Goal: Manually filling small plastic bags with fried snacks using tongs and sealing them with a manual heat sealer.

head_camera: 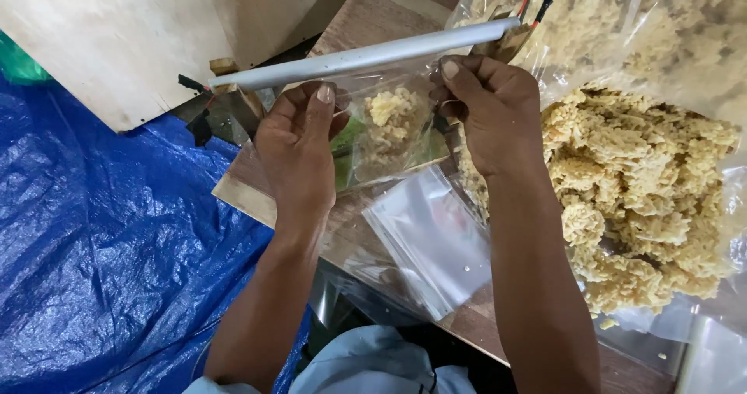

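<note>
**Small bag of crumbly food held under the grey bar**

Light blue cloth (373, 359) of my top is closest, down at the bottom. Just past it, some flat clear bags (432, 238) lie in a pile on the wooden table (249, 192).

My left hand (299, 149) and my right hand (486, 110) are both up in front of me. Each one is closed in a pinch on a top corner of a small clear bag (389, 133). Yellow crumbly bits sit inside it, and I can see something green in there too. The top of this little bag is right under a long grey bar (366, 56), touching it or almost touching.

To my right lies a big heap of yellow crumbly food (638, 199) on clear plastic. To my left a blue tarp (101, 238) covers the floor. A pale wooden board (117, 36) stands behind it.
</note>
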